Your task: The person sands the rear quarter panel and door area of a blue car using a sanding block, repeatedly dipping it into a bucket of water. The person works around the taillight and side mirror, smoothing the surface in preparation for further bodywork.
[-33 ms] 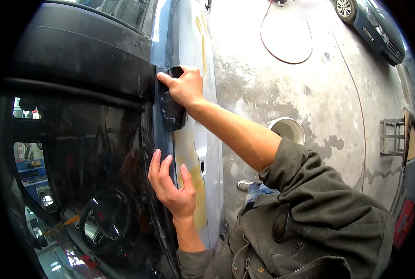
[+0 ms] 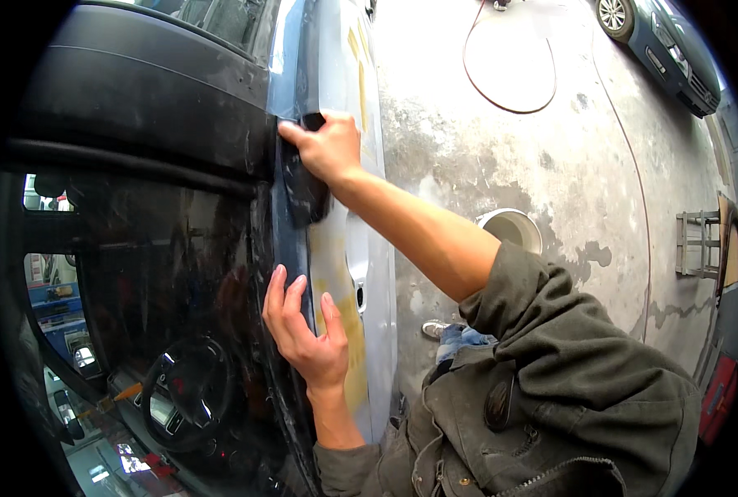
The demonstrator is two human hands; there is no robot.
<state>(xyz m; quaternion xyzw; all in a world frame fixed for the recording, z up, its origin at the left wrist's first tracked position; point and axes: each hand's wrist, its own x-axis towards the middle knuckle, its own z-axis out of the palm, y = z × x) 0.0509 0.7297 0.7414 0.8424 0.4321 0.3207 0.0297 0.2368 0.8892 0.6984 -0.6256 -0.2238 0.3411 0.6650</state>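
Observation:
My right hand (image 2: 327, 149) grips a black sheet of sandpaper (image 2: 304, 195) and presses it on the upper edge of the car's side. The thumb reaches over toward the window side, and the other fingers lie partly out of sight. The sheet hangs down from the hand toward me, its lower end slightly blurred. Nearer to me, my left hand (image 2: 307, 340) lies against the edge between the door panel (image 2: 373, 257) and the dark car window (image 2: 170, 290), fingers apart and holding nothing. Yellowish filler patches (image 2: 348, 323) show on the grey and blue panel beside it.
A white bucket (image 2: 526, 228) stands on the concrete floor behind my right forearm. Farther off lie a thin red hose (image 2: 508, 110) and a parked dark car (image 2: 663, 50). At the right are a metal stand (image 2: 698, 243) and a red object (image 2: 721, 389).
My right hand and the sandpaper have slid slightly farther from me along the panel edge. My left hand stays in place.

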